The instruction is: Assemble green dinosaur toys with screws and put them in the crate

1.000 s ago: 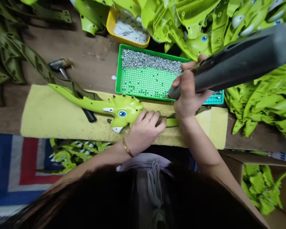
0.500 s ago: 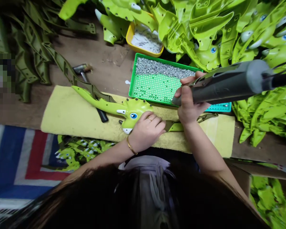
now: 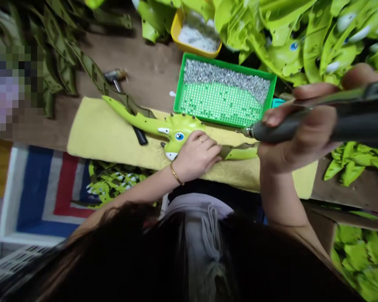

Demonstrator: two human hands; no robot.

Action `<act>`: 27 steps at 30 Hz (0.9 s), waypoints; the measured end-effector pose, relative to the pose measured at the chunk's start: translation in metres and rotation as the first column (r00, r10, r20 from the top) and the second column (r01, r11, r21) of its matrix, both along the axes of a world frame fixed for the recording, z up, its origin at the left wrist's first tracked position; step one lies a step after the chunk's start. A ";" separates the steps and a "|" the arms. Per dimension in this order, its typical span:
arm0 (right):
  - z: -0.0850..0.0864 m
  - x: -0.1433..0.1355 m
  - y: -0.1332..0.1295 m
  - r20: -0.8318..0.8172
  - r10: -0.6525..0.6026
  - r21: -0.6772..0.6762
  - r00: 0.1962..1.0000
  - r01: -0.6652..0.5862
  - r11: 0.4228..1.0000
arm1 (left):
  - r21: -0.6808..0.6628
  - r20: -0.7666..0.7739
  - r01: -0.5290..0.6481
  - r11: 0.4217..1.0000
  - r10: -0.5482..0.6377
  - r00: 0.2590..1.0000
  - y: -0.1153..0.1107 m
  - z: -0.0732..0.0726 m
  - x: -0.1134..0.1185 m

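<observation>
My left hand [image 3: 199,154] is closed over a lime-green plastic dinosaur toy [image 3: 182,126] with a blue eye and white horns. The toy lies on a yellow cloth [image 3: 91,130], its long curved end pointing left and another end showing right of my hand. Part of its head is hidden under my fingers. My right hand [image 3: 297,138] grips a dark grey electric screwdriver [image 3: 315,121], raised above the cloth. Its metal bit points left, near the front edge of a green perforated tray [image 3: 220,102] of small screws, apart from the toy.
A hammer [image 3: 118,82] lies partly beneath an olive plastic strip. Behind the tray stands a yellow tub [image 3: 197,46] with whitish contents. Green toy parts [image 3: 290,54] heap up at the back right; olive parts [image 3: 56,50] pile at the left. Below sits a striped lined bin [image 3: 59,184] holding toys.
The screwdriver has risen toward the camera and swung right, and its bit now shows. My left hand keeps its hold on the toy. The whole view has shifted slightly.
</observation>
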State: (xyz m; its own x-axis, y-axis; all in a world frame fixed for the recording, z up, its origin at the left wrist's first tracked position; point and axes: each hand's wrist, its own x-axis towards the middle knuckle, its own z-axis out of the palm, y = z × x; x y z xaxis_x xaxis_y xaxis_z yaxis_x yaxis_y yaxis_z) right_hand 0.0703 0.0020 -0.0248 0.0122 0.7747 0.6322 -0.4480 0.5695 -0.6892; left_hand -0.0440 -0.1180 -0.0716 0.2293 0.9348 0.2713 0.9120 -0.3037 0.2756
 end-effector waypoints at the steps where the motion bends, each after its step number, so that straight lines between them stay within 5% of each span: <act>1: 0.002 0.007 -0.007 0.005 0.007 0.003 1.000 -0.007 1.000 | -0.009 0.006 -0.004 1.000 0.004 1.000 0.000 -0.001 0.000; 7: -0.014 0.038 -0.036 0.199 0.003 0.091 0.980 -0.021 0.996 | -0.045 0.065 -0.028 0.999 0.031 0.997 0.000 -0.008 0.003; 13: -0.026 0.036 -0.040 0.253 0.022 0.026 0.967 -0.030 0.999 | -0.066 0.092 -0.032 0.997 0.038 0.995 0.000 -0.007 0.004; 18: -0.031 0.032 -0.042 0.335 -0.089 0.046 0.938 0.078 0.996 | -0.064 0.075 -0.033 0.997 0.038 0.996 0.000 -0.008 0.004; 24: -0.025 0.037 -0.047 0.370 -0.024 0.061 0.929 0.001 0.998 | -0.020 0.019 -0.033 0.999 0.033 0.999 -0.001 -0.007 0.004; 27: -0.028 0.048 -0.053 0.515 0.075 -0.015 0.854 -0.078 0.997 | 0.026 -0.034 -0.030 0.999 0.031 0.999 -0.001 -0.007 0.004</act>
